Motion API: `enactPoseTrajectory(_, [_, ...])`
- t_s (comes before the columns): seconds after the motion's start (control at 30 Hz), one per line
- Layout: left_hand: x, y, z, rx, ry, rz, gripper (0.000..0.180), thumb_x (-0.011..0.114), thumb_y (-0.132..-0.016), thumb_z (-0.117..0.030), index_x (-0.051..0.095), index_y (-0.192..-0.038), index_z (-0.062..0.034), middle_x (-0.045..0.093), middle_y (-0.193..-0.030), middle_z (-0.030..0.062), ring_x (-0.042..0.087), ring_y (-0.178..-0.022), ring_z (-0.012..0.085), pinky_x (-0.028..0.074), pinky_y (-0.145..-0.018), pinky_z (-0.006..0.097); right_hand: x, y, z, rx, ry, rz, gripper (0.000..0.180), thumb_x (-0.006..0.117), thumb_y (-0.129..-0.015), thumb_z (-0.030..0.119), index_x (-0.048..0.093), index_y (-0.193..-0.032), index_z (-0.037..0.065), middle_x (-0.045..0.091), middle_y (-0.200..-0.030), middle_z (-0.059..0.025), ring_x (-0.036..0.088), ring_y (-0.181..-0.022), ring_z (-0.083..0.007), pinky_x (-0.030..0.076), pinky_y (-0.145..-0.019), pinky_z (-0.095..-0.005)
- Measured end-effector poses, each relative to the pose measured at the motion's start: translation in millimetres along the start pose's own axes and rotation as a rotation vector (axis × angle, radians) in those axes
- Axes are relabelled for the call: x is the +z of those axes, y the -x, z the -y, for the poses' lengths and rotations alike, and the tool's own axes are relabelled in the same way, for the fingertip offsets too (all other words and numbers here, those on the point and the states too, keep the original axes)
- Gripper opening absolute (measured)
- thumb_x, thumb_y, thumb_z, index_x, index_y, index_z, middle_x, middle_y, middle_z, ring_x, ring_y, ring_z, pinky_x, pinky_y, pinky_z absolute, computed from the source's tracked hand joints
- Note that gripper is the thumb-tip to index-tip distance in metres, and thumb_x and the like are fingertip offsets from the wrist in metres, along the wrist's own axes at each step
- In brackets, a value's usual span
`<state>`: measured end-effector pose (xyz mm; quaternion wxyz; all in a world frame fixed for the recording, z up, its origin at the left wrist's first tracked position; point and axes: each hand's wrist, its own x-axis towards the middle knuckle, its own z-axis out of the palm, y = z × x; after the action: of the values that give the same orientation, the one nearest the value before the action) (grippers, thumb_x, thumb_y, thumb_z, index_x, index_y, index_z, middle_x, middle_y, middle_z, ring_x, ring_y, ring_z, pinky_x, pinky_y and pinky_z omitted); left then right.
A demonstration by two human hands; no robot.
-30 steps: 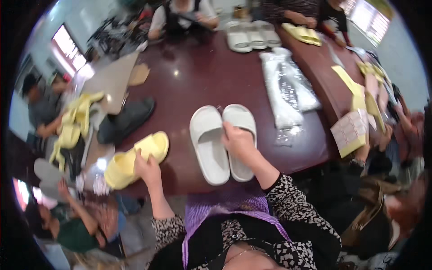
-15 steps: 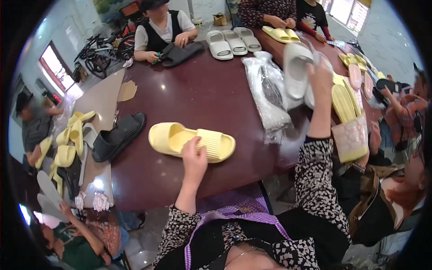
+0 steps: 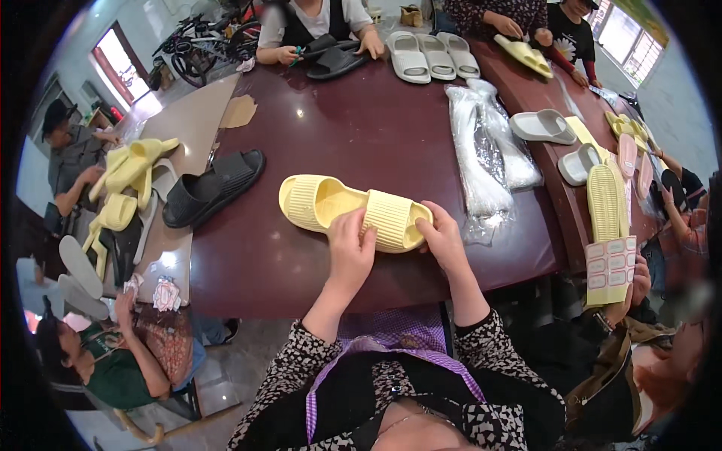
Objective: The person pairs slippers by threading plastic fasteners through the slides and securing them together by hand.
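Note:
A pair of ribbed yellow slippers [image 3: 389, 212] lies in front of me on the dark red table, overlapping end to end. My left hand [image 3: 351, 244] has its fingers closed on the near edge, around the middle of the pair. My right hand [image 3: 442, 234] grips the right end, thumb and fingers around the rim. To the left sits a pair of black slippers [image 3: 213, 189], apart from my hands. Two pale grey slippers, one farther off [image 3: 543, 126] and one closer [image 3: 577, 165], lie at the right.
Clear plastic bags [image 3: 481, 161] lie right of the yellow pair. Grey slippers [image 3: 435, 57] stand along the far edge. Yellow slippers [image 3: 124, 177] crowd a side table at left. Co-workers surround the table; one at right holds a label sheet [image 3: 611, 267] by a yellow slipper [image 3: 604, 199].
My right hand has let go of the pale grey slippers at the right and come back to the yellow pair, taking its right end. The view has shifted slightly.

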<state>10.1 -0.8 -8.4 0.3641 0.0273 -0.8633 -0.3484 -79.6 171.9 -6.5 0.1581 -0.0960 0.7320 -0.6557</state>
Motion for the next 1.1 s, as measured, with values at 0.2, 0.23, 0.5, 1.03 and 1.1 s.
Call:
enactPoseTrajectory(0.2, [-36.0,21.8,29.9,-0.293,-0.166,-0.224,0.037,0.060,-0.087,-0.013,0.049,-0.118,0.0040,0.056,-0.106,0.0153,0.052,-0.101,0.0230,0.043,-0.086,0.034,3.3,7.2,-5.0,-0.013,-0.162,-0.062,0.043,0.055,-0.090,0.010,0.045,-0.129,-0.006,0.063,-0.098,-0.0083,0.058,-0.070,-0.0081,0.046,-0.051,-0.0196])
enactPoseTrajectory(0.23, [-42.1,23.1,34.5,-0.320,-0.179,-0.217,0.037,0.060,-0.087,-0.013,0.049,-0.118,0.0040,0.056,-0.106,0.0153,0.052,-0.101,0.0230,0.043,-0.086,0.034,8.8,11.4,-3.7,-0.044,-0.179,-0.068,0.043,0.054,-0.090,0.009,0.044,-0.129,-0.007,0.063,-0.099,-0.0086,0.058,-0.070,-0.0078,0.046,-0.051,-0.0195])
enactPoseTrajectory(0.5, [-38.6,-3.0,60.4,-0.683,0.322,-0.162,0.048,0.056,-0.082,-0.011,0.041,-0.125,0.0056,0.057,-0.114,0.0223,0.057,-0.105,0.0308,0.044,-0.090,0.037,38.2,60.0,-7.6,-0.340,0.060,-0.084,0.043,0.055,-0.090,0.007,0.044,-0.130,-0.006,0.063,-0.099,-0.0100,0.059,-0.076,-0.0102,0.050,-0.062,-0.0223])
enactPoseTrajectory(1.03, [-63.0,-17.7,64.8,-0.486,-0.047,0.164,0.055,0.051,-0.084,-0.006,0.039,-0.138,-0.0002,0.057,-0.116,0.0240,0.061,-0.097,0.0343,0.048,-0.085,0.038,-47.6,-49.0,81.0,-0.436,0.396,0.092,0.035,0.065,-0.083,0.011,0.059,-0.115,-0.002,0.068,-0.093,-0.0080,0.062,-0.080,-0.0128,0.050,-0.074,-0.0271])
enactPoseTrajectory(1.1, [-44.8,-14.5,49.9,-0.451,-0.162,0.166,0.053,0.055,-0.085,-0.007,0.042,-0.136,0.0003,0.057,-0.116,0.0201,0.059,-0.103,0.0314,0.046,-0.090,0.036,-29.0,-74.3,62.8,-0.580,0.291,-0.126,0.029,0.067,-0.082,0.011,0.062,-0.108,-0.002,0.067,-0.087,-0.0082,0.061,-0.076,-0.0116,0.050,-0.069,-0.0268])
